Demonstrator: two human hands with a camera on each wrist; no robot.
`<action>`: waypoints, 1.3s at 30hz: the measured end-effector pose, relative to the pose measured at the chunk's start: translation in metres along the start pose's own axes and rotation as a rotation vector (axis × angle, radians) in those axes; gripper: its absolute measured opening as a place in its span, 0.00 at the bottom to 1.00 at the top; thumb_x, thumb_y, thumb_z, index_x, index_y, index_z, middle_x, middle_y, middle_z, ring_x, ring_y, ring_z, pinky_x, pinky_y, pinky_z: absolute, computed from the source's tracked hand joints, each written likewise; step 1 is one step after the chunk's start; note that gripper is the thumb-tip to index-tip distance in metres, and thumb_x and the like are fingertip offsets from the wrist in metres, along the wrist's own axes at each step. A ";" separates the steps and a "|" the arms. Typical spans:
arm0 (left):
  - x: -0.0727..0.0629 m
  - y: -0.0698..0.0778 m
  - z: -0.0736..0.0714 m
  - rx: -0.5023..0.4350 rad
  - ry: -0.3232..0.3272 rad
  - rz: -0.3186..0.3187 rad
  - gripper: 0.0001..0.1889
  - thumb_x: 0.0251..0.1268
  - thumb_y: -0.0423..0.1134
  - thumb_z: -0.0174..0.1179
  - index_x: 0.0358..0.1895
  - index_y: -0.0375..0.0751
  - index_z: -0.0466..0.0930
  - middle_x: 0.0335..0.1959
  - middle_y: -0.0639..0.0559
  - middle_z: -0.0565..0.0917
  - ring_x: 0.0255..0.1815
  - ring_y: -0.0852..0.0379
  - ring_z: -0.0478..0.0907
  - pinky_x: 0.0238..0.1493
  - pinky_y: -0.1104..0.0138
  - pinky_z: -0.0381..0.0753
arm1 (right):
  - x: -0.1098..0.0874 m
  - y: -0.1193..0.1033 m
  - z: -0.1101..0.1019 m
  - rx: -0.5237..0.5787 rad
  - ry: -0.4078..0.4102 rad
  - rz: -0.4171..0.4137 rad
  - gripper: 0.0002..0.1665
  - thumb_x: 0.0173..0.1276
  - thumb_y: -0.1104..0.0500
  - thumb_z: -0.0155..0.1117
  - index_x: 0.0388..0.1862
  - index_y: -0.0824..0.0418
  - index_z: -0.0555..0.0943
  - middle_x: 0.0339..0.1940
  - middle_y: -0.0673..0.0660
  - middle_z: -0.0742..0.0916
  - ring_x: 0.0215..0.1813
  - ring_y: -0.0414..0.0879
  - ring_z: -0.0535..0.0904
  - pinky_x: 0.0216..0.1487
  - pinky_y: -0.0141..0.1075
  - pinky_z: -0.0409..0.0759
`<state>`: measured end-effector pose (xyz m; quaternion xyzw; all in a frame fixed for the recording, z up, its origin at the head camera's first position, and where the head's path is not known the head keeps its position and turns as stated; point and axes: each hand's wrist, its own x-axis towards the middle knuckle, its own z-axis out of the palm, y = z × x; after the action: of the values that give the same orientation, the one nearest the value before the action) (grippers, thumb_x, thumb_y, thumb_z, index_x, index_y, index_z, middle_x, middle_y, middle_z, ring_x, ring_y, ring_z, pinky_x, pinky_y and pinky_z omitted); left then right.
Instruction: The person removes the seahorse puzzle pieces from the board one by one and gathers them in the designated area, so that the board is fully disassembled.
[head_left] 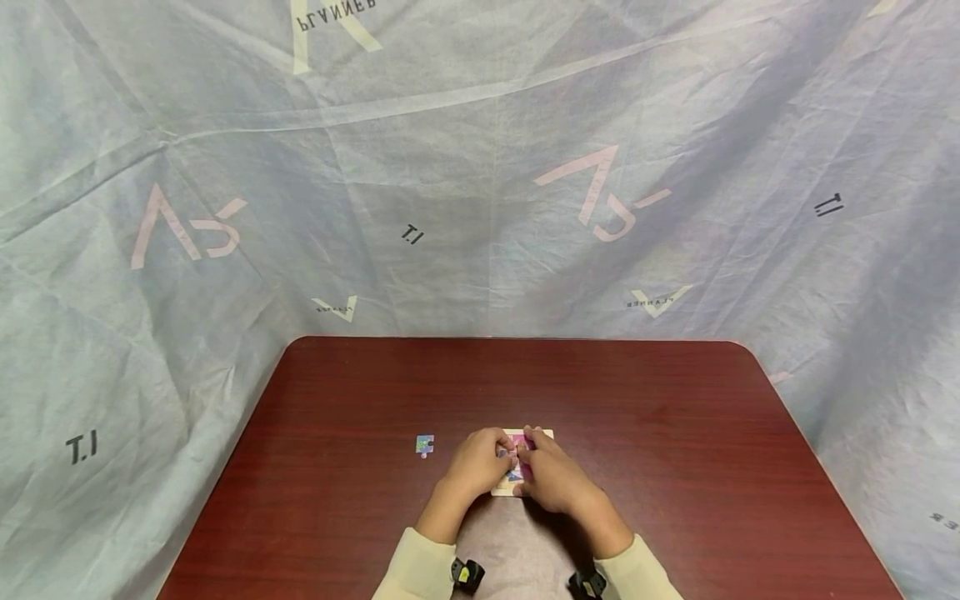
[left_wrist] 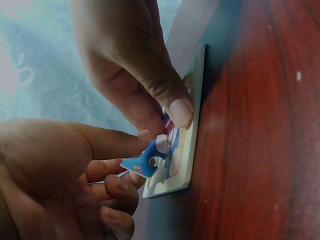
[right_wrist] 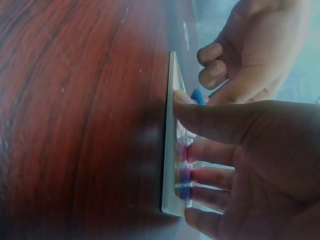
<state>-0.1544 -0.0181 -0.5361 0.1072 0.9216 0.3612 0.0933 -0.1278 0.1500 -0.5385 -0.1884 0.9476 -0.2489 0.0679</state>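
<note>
My left hand (head_left: pixel 478 461) pinches a blue jigsaw piece (left_wrist: pixel 142 162) between thumb and fingers. The piece is tilted over the near left part of a puzzle board (left_wrist: pixel 185 172) with a cream frame, overlapping its edge in the left wrist view. My right hand (head_left: pixel 555 477) rests on the board, its thumb on the near frame strip and its fingertips spread over the pink and purple pieces (right_wrist: pixel 183 172) set inside. Much of the picture is hidden under both hands. In the right wrist view only a bit of the blue piece shows behind the right thumb.
A loose blue jigsaw piece (head_left: pixel 424 444) lies on the table left of the board. The dark red wooden table (head_left: pixel 675 417) has rounded far corners. Grey printed cloth (head_left: pixel 465 183) hangs behind it and at both sides.
</note>
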 end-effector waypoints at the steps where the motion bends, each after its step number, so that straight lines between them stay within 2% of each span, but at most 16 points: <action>1: -0.001 -0.001 0.000 -0.003 0.005 -0.002 0.06 0.62 0.35 0.71 0.41 0.42 0.87 0.30 0.53 0.82 0.30 0.58 0.72 0.31 0.63 0.70 | 0.000 0.000 0.000 0.004 -0.005 0.005 0.34 0.58 0.58 0.82 0.60 0.75 0.83 0.77 0.77 0.72 0.80 0.75 0.66 0.78 0.60 0.69; 9: -0.008 -0.014 -0.005 -0.065 0.089 0.000 0.02 0.66 0.35 0.70 0.38 0.44 0.86 0.31 0.55 0.86 0.32 0.63 0.78 0.34 0.67 0.76 | -0.001 -0.001 -0.001 0.005 -0.014 0.025 0.38 0.59 0.58 0.82 0.64 0.75 0.81 0.78 0.76 0.72 0.81 0.73 0.65 0.79 0.59 0.68; 17: -0.013 -0.019 -0.012 -0.123 0.116 -0.007 0.03 0.68 0.37 0.71 0.34 0.47 0.87 0.29 0.57 0.85 0.29 0.64 0.75 0.32 0.69 0.74 | -0.001 0.000 0.000 0.002 -0.022 0.033 0.38 0.60 0.58 0.82 0.65 0.75 0.80 0.78 0.75 0.72 0.82 0.72 0.64 0.79 0.59 0.67; 26: -0.018 -0.023 -0.015 -0.175 0.162 0.017 0.04 0.67 0.36 0.71 0.33 0.47 0.88 0.28 0.57 0.87 0.29 0.66 0.77 0.31 0.70 0.75 | -0.001 0.000 0.000 0.005 -0.023 0.033 0.39 0.60 0.57 0.82 0.66 0.74 0.80 0.79 0.75 0.72 0.82 0.72 0.64 0.80 0.58 0.67; 32: -0.023 -0.029 -0.023 -0.201 0.156 -0.022 0.04 0.69 0.38 0.70 0.35 0.48 0.91 0.32 0.56 0.90 0.30 0.66 0.79 0.31 0.70 0.77 | 0.000 0.000 0.000 0.005 -0.026 0.035 0.39 0.61 0.57 0.82 0.67 0.75 0.79 0.79 0.75 0.71 0.82 0.72 0.64 0.80 0.58 0.66; 39: -0.032 -0.037 -0.034 -0.160 0.188 -0.059 0.04 0.71 0.41 0.69 0.39 0.49 0.94 0.39 0.53 0.93 0.38 0.62 0.84 0.38 0.64 0.82 | 0.001 0.001 0.000 0.009 -0.030 0.042 0.39 0.61 0.57 0.81 0.67 0.74 0.80 0.79 0.75 0.71 0.82 0.73 0.64 0.81 0.58 0.66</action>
<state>-0.1368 -0.0748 -0.5342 0.0380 0.8973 0.4391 0.0254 -0.1286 0.1504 -0.5394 -0.1717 0.9491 -0.2489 0.0881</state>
